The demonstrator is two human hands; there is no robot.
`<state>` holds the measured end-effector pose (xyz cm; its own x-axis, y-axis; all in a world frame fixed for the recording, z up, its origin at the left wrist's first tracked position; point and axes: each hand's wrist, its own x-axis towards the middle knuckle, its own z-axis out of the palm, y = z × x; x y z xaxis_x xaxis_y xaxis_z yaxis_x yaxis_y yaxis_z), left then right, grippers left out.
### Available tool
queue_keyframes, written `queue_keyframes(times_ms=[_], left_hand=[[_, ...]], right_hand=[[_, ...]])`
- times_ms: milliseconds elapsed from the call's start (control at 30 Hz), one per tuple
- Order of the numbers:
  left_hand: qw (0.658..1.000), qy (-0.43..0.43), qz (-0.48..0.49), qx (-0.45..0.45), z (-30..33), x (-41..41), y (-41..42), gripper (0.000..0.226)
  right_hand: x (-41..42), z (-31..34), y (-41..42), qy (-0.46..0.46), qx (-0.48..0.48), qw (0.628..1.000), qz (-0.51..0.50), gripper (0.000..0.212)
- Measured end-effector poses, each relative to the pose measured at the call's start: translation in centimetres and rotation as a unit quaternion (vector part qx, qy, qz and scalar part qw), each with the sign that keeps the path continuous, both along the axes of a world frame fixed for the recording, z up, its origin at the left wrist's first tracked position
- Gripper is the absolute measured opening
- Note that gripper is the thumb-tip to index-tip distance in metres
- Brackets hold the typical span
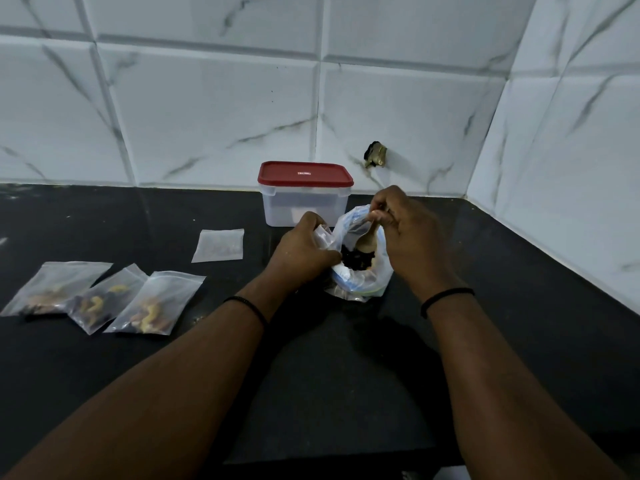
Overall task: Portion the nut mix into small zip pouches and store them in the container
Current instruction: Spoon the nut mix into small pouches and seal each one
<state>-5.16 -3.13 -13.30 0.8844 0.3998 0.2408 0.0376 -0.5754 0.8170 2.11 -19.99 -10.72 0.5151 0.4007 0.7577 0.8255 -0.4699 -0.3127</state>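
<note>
A big clear bag of nut mix [367,271] stands open on the black counter. My right hand [405,233] grips a wooden spoon [367,242] whose bowl is down among the dark nuts. My left hand [304,251] holds a small zip pouch [323,235] at the bag's left rim. Three filled pouches [104,299] lie in a row at the left. One flat pouch [219,244], apparently unfilled, lies apart behind them. A clear container with a red lid [304,194], closed, stands just behind the bag.
The black counter [329,358] meets white marble-look tiled walls at the back and right. A small brass fitting [375,154] sticks out of the back wall above the container. Both wrists wear black bands.
</note>
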Motion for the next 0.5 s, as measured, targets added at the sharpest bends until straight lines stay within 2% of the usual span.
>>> queue_keyframes(times_ms=[233,367,500], left_hand=[[1.000,-0.008,0.010,-0.007,-0.21,-0.16,-0.02,0.046],[1.000,-0.007,0.007,-0.006,-0.27,-0.07,0.02,0.046],[1.000,-0.012,0.010,0.003,-0.29,-0.17,-0.04,0.047]], right_hand=[[0.45,-0.46,-0.07,0.034,0.134,0.990,0.005,0.001],[0.82,-1.02,0.28,0.086,0.116,0.989,-0.017,0.003],[0.62,-0.95,0.59,0.104,0.058,0.991,-0.059,0.006]])
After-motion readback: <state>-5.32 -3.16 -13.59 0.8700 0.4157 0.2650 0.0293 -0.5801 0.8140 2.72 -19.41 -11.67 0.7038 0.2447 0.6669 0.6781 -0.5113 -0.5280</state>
